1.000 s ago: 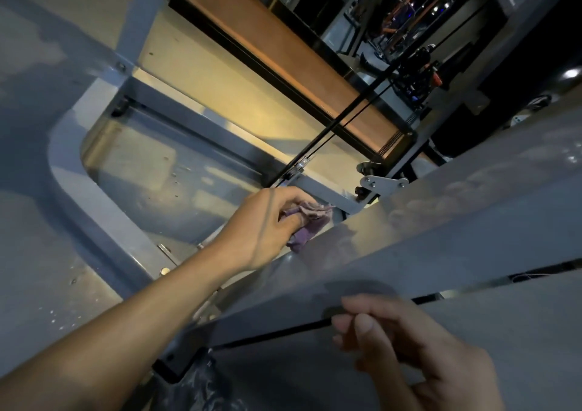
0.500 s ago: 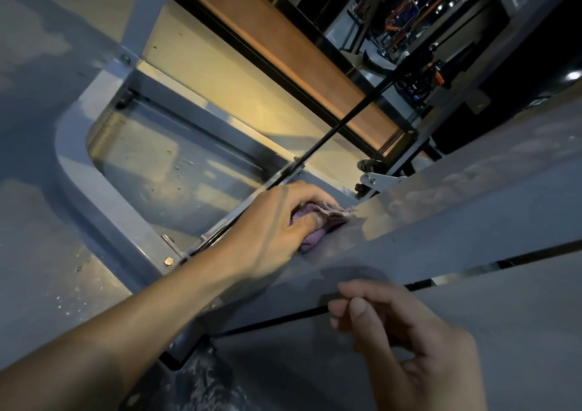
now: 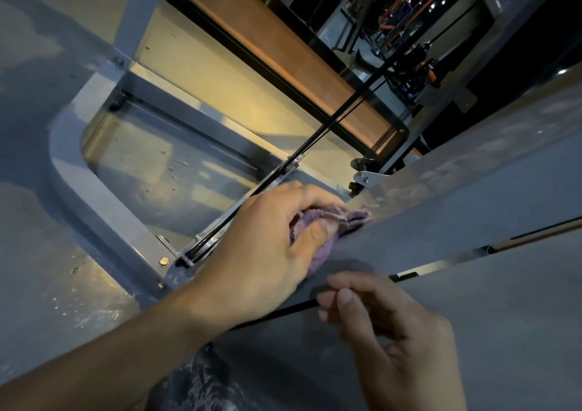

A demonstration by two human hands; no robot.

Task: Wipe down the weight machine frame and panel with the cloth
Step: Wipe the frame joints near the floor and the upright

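Note:
My left hand [image 3: 261,244] grips a bunched purple cloth [image 3: 333,221] and presses it against the grey panel [image 3: 456,209] of the weight machine, near the panel's upper edge. Part of the cloth is hidden under my fingers. My right hand [image 3: 390,332] hovers lower right, fingers loosely curled, fingertips at the dark slot [image 3: 409,275] between two panel sections; it holds nothing. The grey frame [image 3: 104,209] curves round a clear window at the left.
A black cable [image 3: 340,114] runs diagonally from the frame up to the right, just past my left hand. A metal bracket with bolts [image 3: 365,177] sits at the panel's upper edge. Other gym machines [image 3: 409,26] and a wooden wall strip [image 3: 283,48] lie beyond.
My left hand has slid the cloth rightward and down along the panel, closer to my right hand. The right hand has held its place by the slot.

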